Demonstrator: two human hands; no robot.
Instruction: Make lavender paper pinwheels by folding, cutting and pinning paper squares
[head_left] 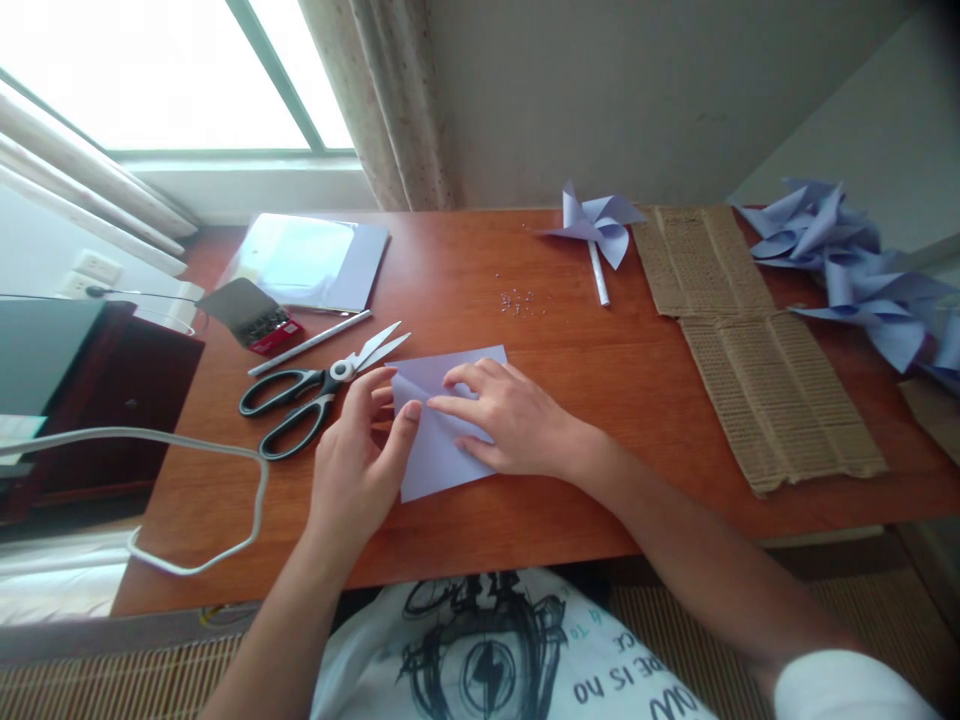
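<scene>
A square sheet of pale purple paper (442, 460) lies on the table in front of me, with a crease running across its upper left part. My left hand (364, 440) is at the sheet's left edge, its thumb over the paper and its fingers curled at the edge. Spread on top of the sheet is my right hand (506, 415), fingers stretched out and fingertips touching the paper near the crease. Scissors (330, 380) with black handles lie left of the sheet, blades apart.
A white paper stick (309, 343), an opened small box (259, 318) and a stack of sheets (352, 265) lie at the back left. A paper pinwheel (600, 225), tiny pieces (517, 302), corrugated cardboard (765, 380) and more pinwheels (862, 270) are rightward. A white cable (259, 500) crosses the left side.
</scene>
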